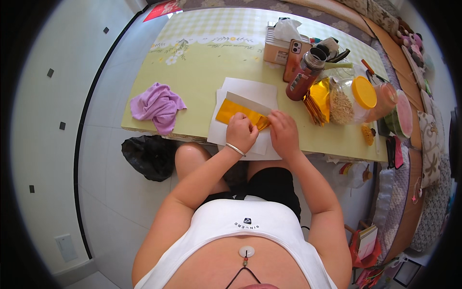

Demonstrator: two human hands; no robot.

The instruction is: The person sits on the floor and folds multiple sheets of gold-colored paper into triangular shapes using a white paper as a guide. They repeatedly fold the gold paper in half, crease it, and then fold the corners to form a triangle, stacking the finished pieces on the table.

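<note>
The left hand is curling nearly closed, seemingly pinching the near edge of the gold foil paper, while the right hand is bending its fingers at the right end; whether it's gripping, I can't tell from here. The foil is lying on white sheets near the front of the table. They're folding it, I'd judge, and the next move is calling for a firm, even crease.

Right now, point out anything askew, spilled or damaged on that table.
No spill or damage stands out. Slightly untidy: the lilac cloth lies crumpled at left, the white sheets overlap at uneven angles, and the maroon flask stands uncapped.
</note>
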